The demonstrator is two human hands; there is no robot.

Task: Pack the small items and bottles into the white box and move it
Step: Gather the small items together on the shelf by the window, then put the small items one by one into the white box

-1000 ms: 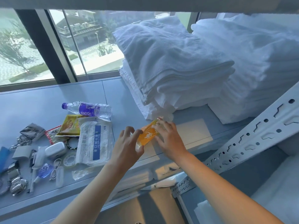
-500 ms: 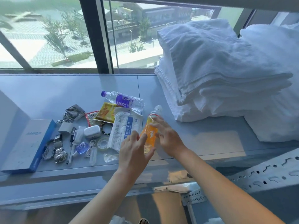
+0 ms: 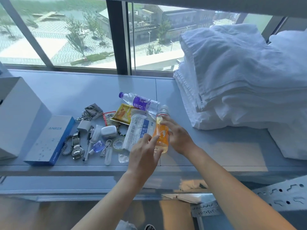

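Orange bottle (image 3: 160,133): lies on the table (image 3: 83,90) at the right edge of the clutter, between the two hands; probably steadied there so it cannot roll before being lifted.
Its axis: long axis runs away from the person, pale cap end toward the window, base toward the table's near edge, tilted slightly.
Right hand (image 3: 178,136): fingers loosely spread along the bottle's right side, touching it; no closed grip visible.
Left hand (image 3: 143,154): fingers nearly straight, tips reaching the bottle's lower left side; holds nothing.
Water bottle (image 3: 139,102): on its side just beyond, purple cap pointing left, long axis crossing the orange bottle's cap end.
Small items: white pouch (image 3: 136,131), yellow sachet (image 3: 122,114), earbud case (image 3: 108,131), watch (image 3: 76,145), all flat, none packed yet.
White box (image 3: 16,113): stands at the far left, well apart, beside a blue carton (image 3: 49,140).
Folded towels (image 3: 232,77): stacked to the right.
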